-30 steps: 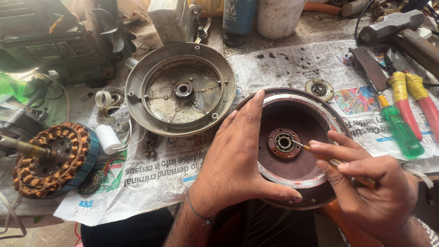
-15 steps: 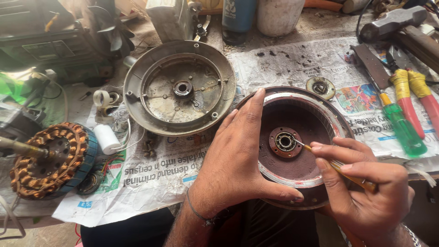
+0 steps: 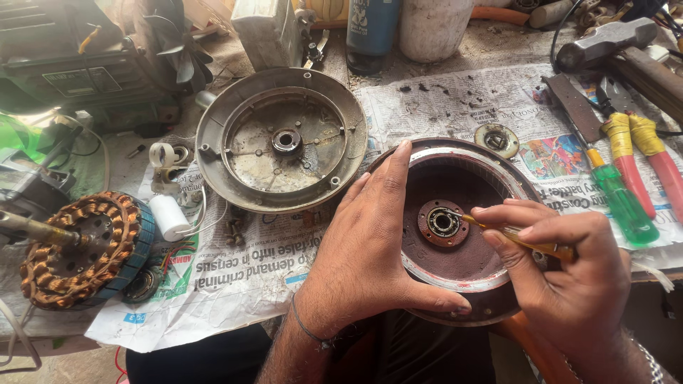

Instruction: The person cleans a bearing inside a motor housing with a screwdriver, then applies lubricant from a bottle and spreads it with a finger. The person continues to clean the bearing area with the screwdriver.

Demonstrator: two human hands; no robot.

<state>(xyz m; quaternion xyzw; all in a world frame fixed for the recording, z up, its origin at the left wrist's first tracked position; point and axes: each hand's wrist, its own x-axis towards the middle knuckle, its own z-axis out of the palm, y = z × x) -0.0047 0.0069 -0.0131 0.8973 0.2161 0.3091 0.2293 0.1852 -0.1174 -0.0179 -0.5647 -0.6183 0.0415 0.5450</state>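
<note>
Left hand (image 3: 370, 249) spread flat, gripping the rim of rusty motor cover (image 3: 462, 270) at frame centre. Right hand (image 3: 569, 277) at 4 o'clock, pinching a thin yellow tool (image 3: 512, 238), tip on the bearing (image 3: 442, 222). Grey cover (image 3: 281, 139) at 10 o'clock; copper stator (image 3: 78, 249) at 9.

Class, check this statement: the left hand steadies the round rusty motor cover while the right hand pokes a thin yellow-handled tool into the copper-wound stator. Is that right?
Not quite. The head view shows the right hand pointing the thin yellow-handled tool into the bearing at the centre of the round rusty motor cover, which the left hand steadies. The copper-wound stator lies untouched, far left.
</note>
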